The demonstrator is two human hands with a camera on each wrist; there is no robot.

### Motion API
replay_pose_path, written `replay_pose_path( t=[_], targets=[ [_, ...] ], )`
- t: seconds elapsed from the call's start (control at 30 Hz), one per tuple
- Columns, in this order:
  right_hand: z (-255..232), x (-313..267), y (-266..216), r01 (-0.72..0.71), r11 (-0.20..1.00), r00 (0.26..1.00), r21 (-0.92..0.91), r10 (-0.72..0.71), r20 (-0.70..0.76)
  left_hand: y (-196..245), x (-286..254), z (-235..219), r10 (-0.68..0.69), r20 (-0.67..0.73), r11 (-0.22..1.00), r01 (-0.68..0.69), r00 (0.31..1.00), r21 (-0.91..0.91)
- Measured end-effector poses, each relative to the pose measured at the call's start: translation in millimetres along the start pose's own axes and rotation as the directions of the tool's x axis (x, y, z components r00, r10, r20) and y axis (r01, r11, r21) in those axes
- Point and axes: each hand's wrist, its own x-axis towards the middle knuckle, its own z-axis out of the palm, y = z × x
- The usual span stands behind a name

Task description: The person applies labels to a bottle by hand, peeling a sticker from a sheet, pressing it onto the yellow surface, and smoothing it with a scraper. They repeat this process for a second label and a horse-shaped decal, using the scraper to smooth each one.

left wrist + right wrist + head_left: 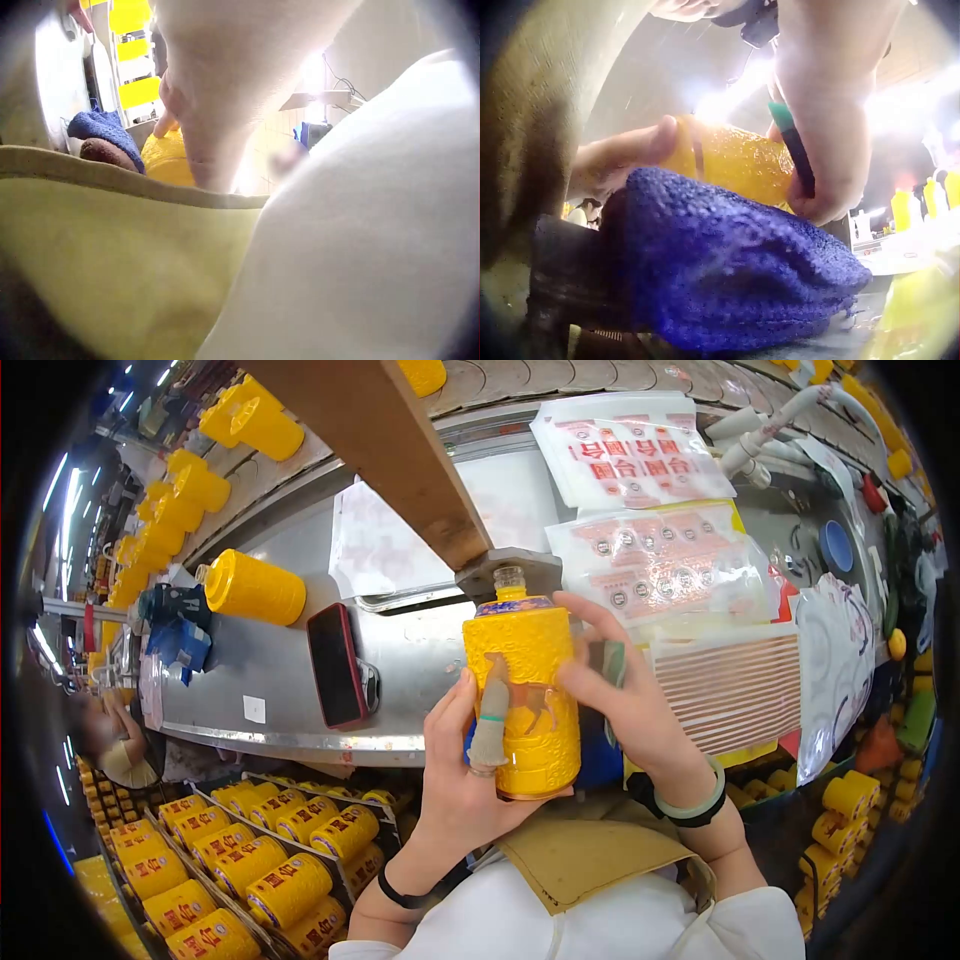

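Observation:
In the head view a yellow embossed bottle (525, 640) with a clear glass neck stands tilted between both hands, a brown horse picture (535, 707) on its front. My left hand (455, 775) grips it low on the left; a grey finger cover (490, 735) with a teal band lies over the picture. At the bottle's upper right, my right hand (635, 695) touches the shoulder and side with finger and thumb. It also holds a flat green-and-black strip (795, 150), seen against the bottle in the right wrist view. A blue cloth (727, 262) lies below the bottle there.
A wooden post (390, 450) slants down behind the bottle to a metal block (510, 572). Printed transfer sheets (660, 565) cover the bench's right side. A phone (338, 665) and another yellow bottle (255, 588) lie left. Crates of yellow bottles (240, 850) stand below left.

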Motion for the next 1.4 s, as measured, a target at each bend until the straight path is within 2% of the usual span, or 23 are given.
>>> replay_pose_path(
  t=[0.03,0.1,0.17,0.2,0.27,0.4,0.6,0.67,0.7,0.73,0.77,0.8,0.87,0.93,1.0,1.07,1.17,1.27,1.4],
  targets=[
    [-1.4,0.1,-0.1,-0.047,0.993,0.999,0.107,0.045,0.019,1.0,-1.4,1.9,-0.037,0.010,0.997,0.038,0.999,-0.062],
    [-1.6,-0.5,0.7,-0.051,0.991,0.999,0.123,0.051,0.010,3.9,-1.2,3.4,-0.070,0.030,0.990,0.074,0.997,-0.123],
    [-0.8,-0.8,1.2,-0.057,0.989,0.998,0.135,0.057,0.005,10.1,2.1,0.8,-0.075,0.079,0.997,0.076,0.994,-0.015],
    [-0.4,-0.5,1.5,-0.056,0.989,0.998,0.140,0.055,0.007,12.7,4.5,-1.1,-0.071,0.081,0.997,0.073,0.994,-0.016],
    [-1.5,-0.1,2.3,-0.055,0.988,0.998,0.144,0.054,0.009,16.7,8.9,-4.5,-0.029,0.110,0.990,0.013,0.994,0.140],
    [-2.0,0.7,3.4,-0.053,0.992,0.998,0.118,0.051,0.024,18.6,10.7,-4.7,-0.032,0.118,0.989,0.014,0.993,0.148],
    [-6.1,-2.5,3.7,-0.052,0.992,0.998,0.111,0.050,0.023,31.9,17.3,-15.9,-0.005,0.180,0.959,-0.046,0.984,0.278],
    [-6.0,-5.7,5.4,-0.046,0.994,0.999,0.104,0.045,0.007,29.4,20.0,-30.1,-0.065,0.282,0.998,0.058,0.957,0.034],
    [-5.3,-8.7,7.2,-0.013,0.998,1.000,0.064,0.014,-0.006,25.0,19.0,-31.4,-0.062,0.286,0.998,0.054,0.956,0.036],
    [-4.7,-10.7,9.0,0.016,1.000,1.000,0.024,-0.016,-0.018,18.3,16.1,-30.2,-0.123,0.214,0.966,0.167,0.969,-0.199],
    [-4.1,-11.3,10.1,0.016,0.999,1.000,0.029,-0.015,-0.021,12.0,13.0,-27.1,-0.202,0.158,0.868,0.251,0.967,-0.428],
    [-2.9,-11.8,11.0,0.035,0.999,0.999,0.025,-0.035,-0.024,4.7,11.3,-19.5,-0.202,0.161,0.869,0.253,0.966,-0.425],
    [-1.8,-11.8,12.0,0.058,0.998,0.998,0.019,-0.057,-0.026,-9.5,16.5,-2.5,-0.385,0.120,0.545,0.330,0.915,-0.771],
    [-1.0,-12.1,13.2,0.063,0.997,0.997,-0.051,-0.064,-0.036,-12.3,28.4,-1.0,-0.365,0.131,0.502,0.313,0.922,-0.806],
    [1.6,-12.0,12.4,0.054,0.995,0.997,-0.080,-0.058,-0.044,-10.9,35.8,-2.3,-0.492,0.355,0.114,0.463,0.795,-0.879],
    [5.2,-11.8,12.9,0.043,0.993,0.998,-0.106,-0.048,-0.043,-13.4,36.4,2.1,-0.486,0.343,0.154,0.465,0.804,-0.872],
    [6.9,-11.6,13.4,0.011,0.992,0.998,-0.130,-0.018,-0.058,-12.9,35.9,4.1,-0.486,0.350,0.115,0.456,0.801,-0.883],
    [6.0,-11.1,13.1,-0.016,0.998,0.999,-0.061,0.013,-0.052,-14.4,35.8,3.5,-0.472,0.349,0.124,0.452,0.810,-0.883],
    [6.3,-10.9,11.8,-0.028,0.998,0.998,-0.064,0.024,-0.058,-11.9,36.5,4.0,-0.472,0.343,0.059,0.417,0.812,-0.907]
  ],
)
